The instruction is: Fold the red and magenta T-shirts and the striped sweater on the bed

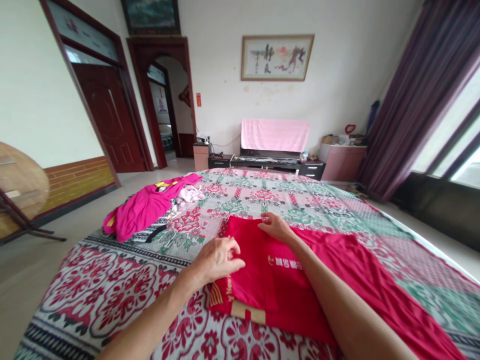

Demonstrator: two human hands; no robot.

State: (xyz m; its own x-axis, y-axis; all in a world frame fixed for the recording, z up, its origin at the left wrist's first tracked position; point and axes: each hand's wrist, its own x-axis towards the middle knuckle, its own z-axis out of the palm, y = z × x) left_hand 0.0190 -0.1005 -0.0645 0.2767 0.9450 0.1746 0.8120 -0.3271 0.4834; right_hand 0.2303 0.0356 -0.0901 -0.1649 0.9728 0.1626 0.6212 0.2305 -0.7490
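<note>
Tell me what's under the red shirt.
The floral bedspread shows along the near and far edges of the red shirt, which lies on it. Whatever is directly beneath the shirt is covered and cannot be seen.

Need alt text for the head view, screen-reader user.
A person's left hand is over a red printed garment on a flowered cover; the right hand is at the garment's far edge. A heap of bright pink clothing lies to the left, and a framed picture hangs on the wall beyond.
</note>
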